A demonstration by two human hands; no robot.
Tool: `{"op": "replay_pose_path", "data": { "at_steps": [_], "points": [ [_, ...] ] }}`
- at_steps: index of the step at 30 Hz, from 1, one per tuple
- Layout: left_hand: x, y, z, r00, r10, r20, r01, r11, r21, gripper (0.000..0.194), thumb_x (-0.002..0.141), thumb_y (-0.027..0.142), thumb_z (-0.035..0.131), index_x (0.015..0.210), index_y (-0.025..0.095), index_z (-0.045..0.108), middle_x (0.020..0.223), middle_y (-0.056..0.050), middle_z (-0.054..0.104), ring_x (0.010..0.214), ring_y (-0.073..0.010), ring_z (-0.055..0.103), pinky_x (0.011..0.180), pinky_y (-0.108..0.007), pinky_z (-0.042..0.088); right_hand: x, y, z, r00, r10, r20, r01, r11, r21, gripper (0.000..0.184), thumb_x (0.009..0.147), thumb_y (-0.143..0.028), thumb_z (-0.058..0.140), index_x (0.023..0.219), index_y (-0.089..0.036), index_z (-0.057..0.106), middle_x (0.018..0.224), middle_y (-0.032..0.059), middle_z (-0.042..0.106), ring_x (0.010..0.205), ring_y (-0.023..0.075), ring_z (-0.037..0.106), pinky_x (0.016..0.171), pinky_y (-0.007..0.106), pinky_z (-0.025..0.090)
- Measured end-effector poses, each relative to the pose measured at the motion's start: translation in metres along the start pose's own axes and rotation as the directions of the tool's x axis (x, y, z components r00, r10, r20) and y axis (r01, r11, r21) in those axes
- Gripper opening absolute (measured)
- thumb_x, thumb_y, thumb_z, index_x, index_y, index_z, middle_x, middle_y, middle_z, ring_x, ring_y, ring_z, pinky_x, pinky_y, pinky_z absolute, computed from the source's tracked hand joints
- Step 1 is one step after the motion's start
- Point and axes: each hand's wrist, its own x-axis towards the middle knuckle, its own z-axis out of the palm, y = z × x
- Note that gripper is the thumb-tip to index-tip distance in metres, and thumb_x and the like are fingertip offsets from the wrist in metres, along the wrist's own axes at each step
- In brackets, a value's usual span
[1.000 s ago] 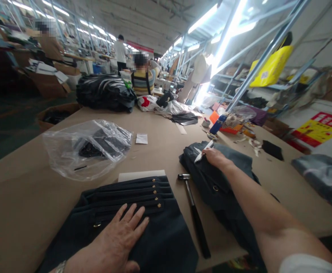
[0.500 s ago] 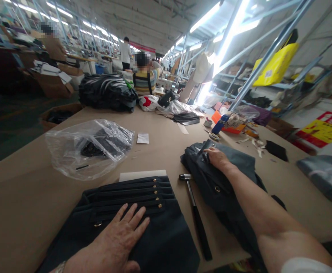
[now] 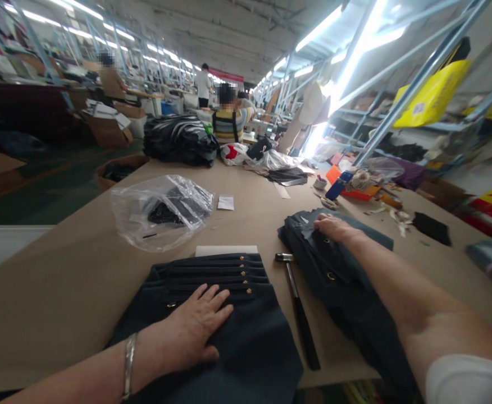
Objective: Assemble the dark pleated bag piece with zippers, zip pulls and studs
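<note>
My left hand [image 3: 193, 325] lies flat with its fingers spread on a stack of dark blue fabric pieces [image 3: 246, 342]. Strips with small gold star-shaped studs show along the stack's upper layers, and a white sheet [image 3: 224, 250] sticks out behind it. To the right, my right hand [image 3: 334, 227] has curled fingers gripping the top of a second pile of dark blue fabric pieces [image 3: 347, 297], where a gold ring is visible. The fingertips are partly hidden. Between both piles lies a hammer [image 3: 299, 308] with a black handle and metal head.
A clear plastic bag [image 3: 165, 210] with dark pieces inside sits at the left, beside a small white packet [image 3: 226, 202]. Farther back are a big dark bundle [image 3: 181, 140], an orange tray [image 3: 359, 192] and scissors [image 3: 329, 203]. Other people sit or stand beyond the table [image 3: 52, 314].
My view has turned slightly left, so things appear farther right. My left hand stays flat on its stack, with more forearm and a bracelet showing. My right hand remains at its pile's top.
</note>
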Motion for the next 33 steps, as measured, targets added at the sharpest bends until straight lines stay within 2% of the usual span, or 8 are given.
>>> {"op": "replay_pose_path", "data": {
  "at_steps": [6,9,14,17,20,25,29,33],
  "points": [
    [-0.008,0.0,-0.029,0.978,0.033,-0.208,-0.032,0.999,0.01,0.047,0.082,0.036,0.061,0.126,0.02,0.055,0.14,-0.012,0.045,0.131,-0.0343,0.036,0.111,-0.055,0.024,-0.021,-0.007,-0.034,0.964,0.055,-0.261,-0.063,0.998,-0.025,0.011,0.086,-0.016,0.05,0.086,-0.016,0.061,0.099,0.0103,0.058,0.094,0.0193,0.048,0.078,0.03,0.034],
    [-0.018,0.007,-0.066,0.896,0.061,-0.439,-0.057,0.998,0.023,0.037,0.091,0.03,0.045,0.124,0.019,0.056,0.137,-0.01,0.047,0.131,-0.0289,0.037,0.113,-0.049,0.026,-0.041,-0.03,-0.07,0.918,0.016,-0.397,-0.051,0.996,-0.078,0.017,0.092,-0.022,0.043,0.096,-0.015,0.058,0.102,0.0143,0.059,0.097,0.0212,0.05,0.082,0.033,0.033],
    [-0.042,0.04,-0.125,0.772,0.025,-0.635,0.025,0.997,0.069,0.043,0.094,0.032,0.036,0.135,0.025,0.045,0.14,-0.007,0.042,0.134,-0.0325,0.028,0.11,-0.053,0.027,-0.109,-0.15,-0.136,0.821,-0.376,-0.431,0.303,0.925,-0.228,0.014,0.088,-0.02,0.049,0.1,-0.022,0.055,0.084,0.0041,0.058,0.07,0.0133,0.05,0.061,0.028,0.029],
    [-0.061,0.057,-0.138,0.732,0.021,-0.68,0.06,0.994,0.096,0.037,0.093,0.031,0.035,0.126,0.027,0.052,0.118,-0.006,0.057,0.118,-0.0289,0.046,0.101,-0.049,0.038,-0.157,-0.218,-0.16,0.758,-0.493,-0.427,0.544,0.839,-0.004,0.023,0.09,-0.026,0.045,0.109,-0.032,0.056,0.083,0.0009,0.058,0.066,0.0115,0.051,0.06,0.026,0.032],
    [-0.084,0.058,-0.139,0.739,-0.001,-0.674,0.016,1.0,0.016,0.031,0.094,0.036,0.033,0.097,0.027,0.063,0.082,-0.002,0.061,0.077,-0.0176,0.057,0.073,-0.033,0.048,-0.187,-0.244,-0.167,0.796,-0.473,-0.379,0.594,0.732,0.333,0.029,0.09,-0.036,0.048,0.118,-0.04,0.055,0.088,-0.0002,0.062,0.073,0.0125,0.056,0.064,0.025,0.039],
    [-0.107,0.019,-0.125,0.905,-0.295,-0.306,0.149,0.895,-0.421,0.042,0.088,0.052,0.034,0.083,0.021,0.063,0.072,-0.001,0.061,0.066,-0.0148,0.055,0.057,-0.024,0.044,-0.181,-0.224,-0.127,0.931,-0.362,-0.048,0.289,0.649,0.703,0.041,0.074,-0.044,0.067,0.114,-0.034,0.062,0.096,0.0014,0.065,0.083,0.0189,0.059,0.074,0.028,0.046],
    [-0.088,-0.017,-0.091,0.942,-0.313,-0.12,0.221,0.851,-0.477,0.034,0.088,0.04,0.041,0.071,0.018,0.059,0.068,0.0,0.061,0.064,-0.0132,0.055,0.059,-0.023,0.041,-0.154,-0.215,-0.054,0.902,-0.379,0.206,0.005,0.486,0.874,0.027,0.078,-0.037,0.06,0.1,-0.022,0.066,0.093,0.0009,0.066,0.083,0.0166,0.059,0.073,0.026,0.045],
    [-0.059,-0.038,-0.056,0.937,-0.335,-0.096,0.298,0.913,-0.279,0.027,0.09,0.032,0.041,0.076,0.018,0.058,0.075,-0.003,0.064,0.072,-0.0162,0.059,0.068,-0.027,0.042,-0.13,-0.224,0.009,0.928,-0.29,0.233,-0.05,0.524,0.85,0.024,0.077,-0.039,0.059,0.081,-0.015,0.065,0.073,-0.0013,0.06,0.067,0.011,0.05,0.061,0.023,0.037]
  ]
}}
